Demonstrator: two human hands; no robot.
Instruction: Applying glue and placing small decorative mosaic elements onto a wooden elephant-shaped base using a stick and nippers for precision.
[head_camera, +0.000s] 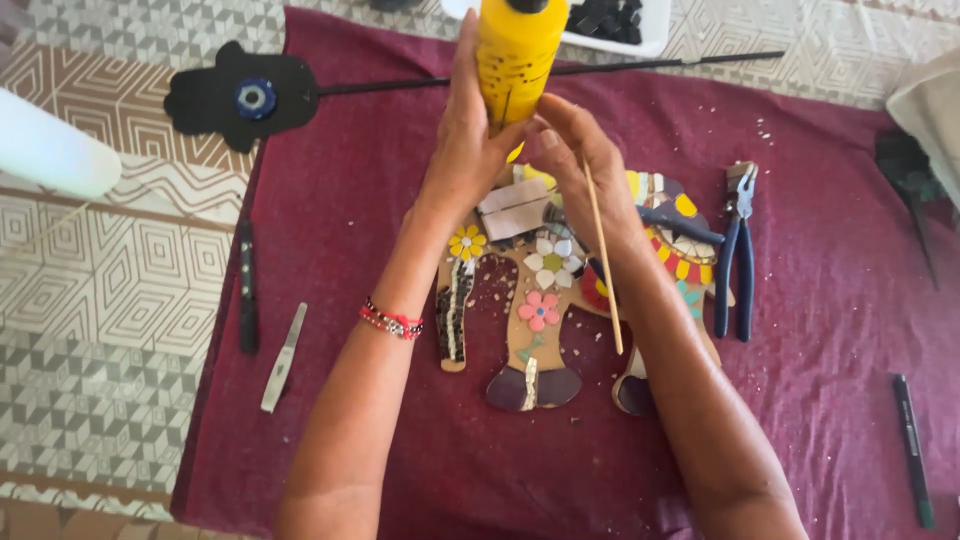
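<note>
My left hand (468, 140) is wrapped around a yellow bottle (515, 50), held tipped nozzle-down over a flat brown cutout (520, 310). My right hand (590, 165) touches the bottle's lower end with its fingertips and also holds a thin wooden stick (603, 260) that points down toward me. The cutout lies on a maroon cloth (400, 420) and carries mosaic pieces: a yellow flower (466, 242), a white flower (552, 262), a pink flower (539, 310) and coloured tiles on its right side. A red beaded bracelet (392, 320) sits on my left wrist.
Blue-handled pliers (738, 255) lie right of the cutout. A black hand-shaped cutout (240, 97) on a thin black rod (620, 66) lies at the back left. A metal file (284, 357) and black tool (247, 290) lie left. A white tray (640, 30) of dark tiles is behind. A dark pen (912, 450) lies right.
</note>
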